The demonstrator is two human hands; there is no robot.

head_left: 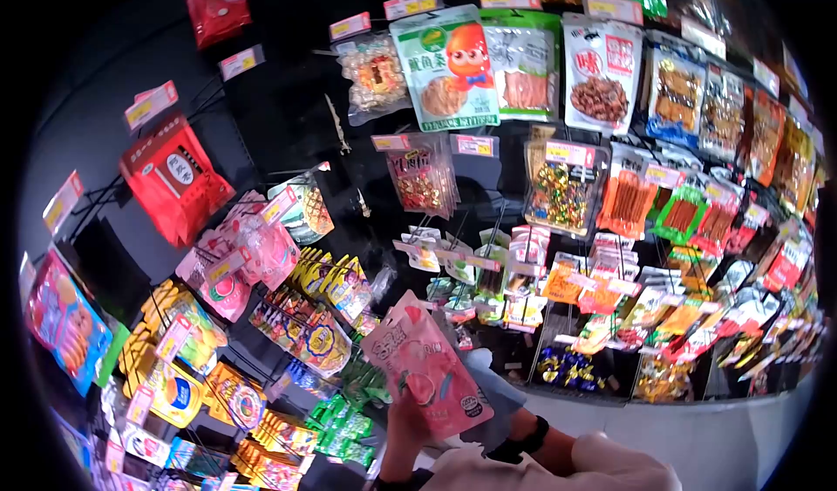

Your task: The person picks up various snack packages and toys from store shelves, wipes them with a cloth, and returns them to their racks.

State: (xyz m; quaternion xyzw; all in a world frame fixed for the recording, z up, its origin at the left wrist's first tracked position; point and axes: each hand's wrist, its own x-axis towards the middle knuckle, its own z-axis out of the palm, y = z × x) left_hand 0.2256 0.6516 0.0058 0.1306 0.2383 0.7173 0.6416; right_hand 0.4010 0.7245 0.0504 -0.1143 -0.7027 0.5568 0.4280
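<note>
A pink snack pouch (pixel 433 371) with printed lettering and a fruit picture is held tilted in front of me at the lower middle. My left hand (pixel 405 417) grips its lower left edge, thumb at the front. From the lower right comes my right forearm, with a black band (pixel 529 439) at the wrist. My right hand lies hidden near the pouch's lower right edge, so I cannot tell what its fingers do. Grey-blue fabric (pixel 497 395) shows behind the pouch on that side. Similar pink pouches (pixel 261 251) hang on a hook to the upper left.
Hooks with yellow packets (pixel 340 286) and green packets (pixel 340 426) stick out at left. A red bag (pixel 177 177) hangs higher up. Dried-snack bags, including a large squid pouch (pixel 445 68), line the wall ahead and right. Dark bins (pixel 571 369) of wrapped sweets stand below, above pale floor (pixel 645 426).
</note>
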